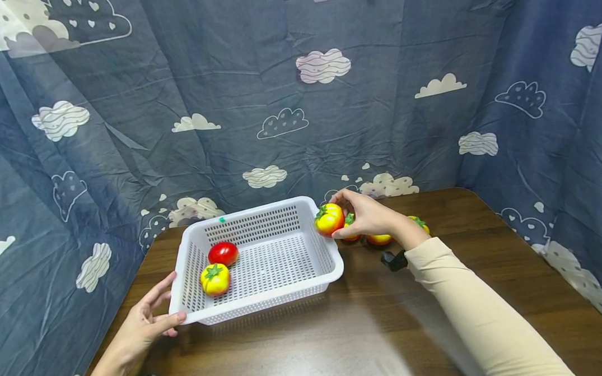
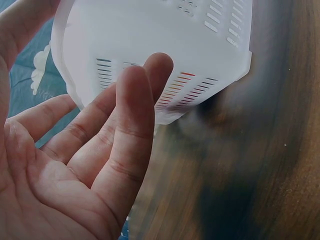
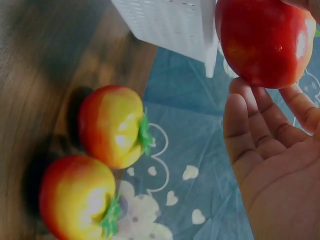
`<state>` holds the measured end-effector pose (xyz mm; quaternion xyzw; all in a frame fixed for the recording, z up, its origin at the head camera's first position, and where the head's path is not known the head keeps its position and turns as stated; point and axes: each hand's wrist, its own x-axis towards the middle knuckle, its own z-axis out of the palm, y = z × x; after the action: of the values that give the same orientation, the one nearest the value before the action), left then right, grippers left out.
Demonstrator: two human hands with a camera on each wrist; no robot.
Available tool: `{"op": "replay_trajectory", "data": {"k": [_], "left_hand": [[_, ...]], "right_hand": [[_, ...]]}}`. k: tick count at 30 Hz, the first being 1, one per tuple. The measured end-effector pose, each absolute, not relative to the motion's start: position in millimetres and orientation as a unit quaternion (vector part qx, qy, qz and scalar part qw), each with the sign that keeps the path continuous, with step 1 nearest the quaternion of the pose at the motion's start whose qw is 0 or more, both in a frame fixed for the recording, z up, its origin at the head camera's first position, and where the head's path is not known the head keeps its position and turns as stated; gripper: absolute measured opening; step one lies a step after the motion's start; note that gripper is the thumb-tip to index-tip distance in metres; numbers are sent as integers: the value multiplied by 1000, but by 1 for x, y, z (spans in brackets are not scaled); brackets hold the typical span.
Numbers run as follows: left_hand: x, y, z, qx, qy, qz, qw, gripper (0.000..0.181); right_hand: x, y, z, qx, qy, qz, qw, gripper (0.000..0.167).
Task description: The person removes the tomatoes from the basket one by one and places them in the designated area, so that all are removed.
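A white perforated plastic basket stands on the table. My left hand holds its near left corner, the thumb on the rim and the forefinger along the left side; the left wrist view has the other fingers loosely bent beside the basket wall. My right hand grips a red-and-yellow tomato with a green leafy top, level with the basket's right rim. Its smooth red underside shows in the right wrist view. Inside the basket, at the left, lie a red tomato and a yellow-and-red tomato.
More tomatoes sit on the brown table right of the basket, partly hidden by my right hand and forearm; two of them, a nearer tomato and another tomato, show in the right wrist view. A blue cloud-print cloth hangs behind and beside the table.
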<state>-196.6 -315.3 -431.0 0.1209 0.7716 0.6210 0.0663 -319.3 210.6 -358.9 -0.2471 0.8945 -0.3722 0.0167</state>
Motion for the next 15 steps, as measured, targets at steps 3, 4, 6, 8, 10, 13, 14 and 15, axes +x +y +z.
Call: {"op": "replay_trajectory", "data": {"k": [3,4,6,8,10,13,14,15], "left_hand": [[-196,-315,-431,120,772,621,67,85],[-196,-315,-431,120,772,621,66,85],[-196,-315,-431,119,772,621,66,85],[-196,-315,-432,119,772,621,66,85],[-196,-315,-432,120,771,622,66,85],[-196,-315,-432,124,768,625,66,86],[-196,-315,-432,125,767,626,66,86],[-196,-315,-432,125,766,626,66,86]], "right_hand": [[-318,216,-362,-241,896,-373,13,75],[-317,218,-364,-238,897,-373,11,75],[-316,222,-366,-234,896,-376,9,74],[-314,225,-368,-228,896,-381,7,74],[-313,229,-370,-226,895,-384,4,74],[-310,234,-373,-219,897,-383,3,76],[-309,236,-375,-215,898,-383,3,76],[-309,238,-376,-212,899,-382,4,77]]}}
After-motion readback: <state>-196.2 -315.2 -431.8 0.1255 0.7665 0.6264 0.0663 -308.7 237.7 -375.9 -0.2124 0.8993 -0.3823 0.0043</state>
